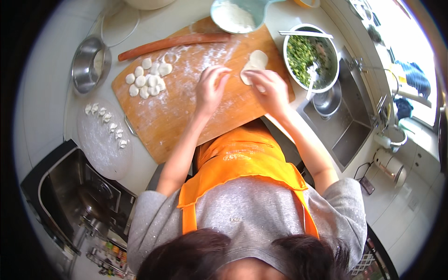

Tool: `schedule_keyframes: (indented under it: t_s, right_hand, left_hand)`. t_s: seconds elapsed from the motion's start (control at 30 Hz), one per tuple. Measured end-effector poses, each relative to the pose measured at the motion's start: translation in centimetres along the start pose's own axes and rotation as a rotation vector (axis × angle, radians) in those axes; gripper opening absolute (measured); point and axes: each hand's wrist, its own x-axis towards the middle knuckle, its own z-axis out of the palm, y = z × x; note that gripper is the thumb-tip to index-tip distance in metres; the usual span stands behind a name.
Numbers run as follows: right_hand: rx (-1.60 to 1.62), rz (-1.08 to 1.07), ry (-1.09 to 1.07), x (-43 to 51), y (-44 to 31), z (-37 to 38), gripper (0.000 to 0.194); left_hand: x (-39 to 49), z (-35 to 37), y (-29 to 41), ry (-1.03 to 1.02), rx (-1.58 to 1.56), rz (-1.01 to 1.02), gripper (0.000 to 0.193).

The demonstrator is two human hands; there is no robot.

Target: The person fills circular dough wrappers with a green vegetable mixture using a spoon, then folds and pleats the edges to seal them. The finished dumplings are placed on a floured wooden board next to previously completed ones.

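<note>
My left hand (210, 89) is raised over the floured wooden board (182, 115), fingers bent, thumb apart from them, with nothing visible between. On the board's right side, my right hand (271, 87) has its fingertips at the lower edge of some flat, overlapping dough wrappers (258, 60). Whether those fingertips pinch a wrapper is hidden. Several small flattened dough pieces (153, 81) lie in a cluster at the left of the board. Behind them rests a reddish wooden rolling pin (175, 43). A white-rimmed bowl (336, 66) of chopped green filling (301, 52) holds a white spoon (311, 78).
White chopsticks (306, 34) lie across the bowl. A pale blue scoop of flour (232, 17) overlaps the board's far edge. Left are a steel bowl (82, 66) and a floured tray (101, 154) with several folded dumplings (112, 127). The sink (344, 122) is right, the stove (70, 175) lower left.
</note>
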Motion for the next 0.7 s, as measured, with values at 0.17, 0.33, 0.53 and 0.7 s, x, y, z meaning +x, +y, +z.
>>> schedule_keyframes:
  t_s: [0.17, 0.33, 0.53, 0.7]
  right_hand:
    - [-0.01, 0.411, 0.313, -9.6, 5.9, -9.2, 0.031]
    - [-0.066, 0.475, 0.387, -14.9, 9.6, -11.6, 0.026]
    - [-0.076, 0.426, 0.375, -13.2, 10.1, -11.8, 0.027]
    - [-0.227, 0.295, 0.285, -12.1, 11.4, -12.0, 0.036]
  left_hand:
    - [3.5, 7.7, -0.3, -0.335, 0.241, 0.349, 0.02]
    - [4.8, 11.2, 0.6, -0.457, 0.377, 0.561, 0.02]
    - [6.6, 13.6, 1.6, -0.588, 0.67, 0.571, 0.017]
    - [7.6, 12.3, 2.7, -0.604, 0.322, 0.461, 0.015]
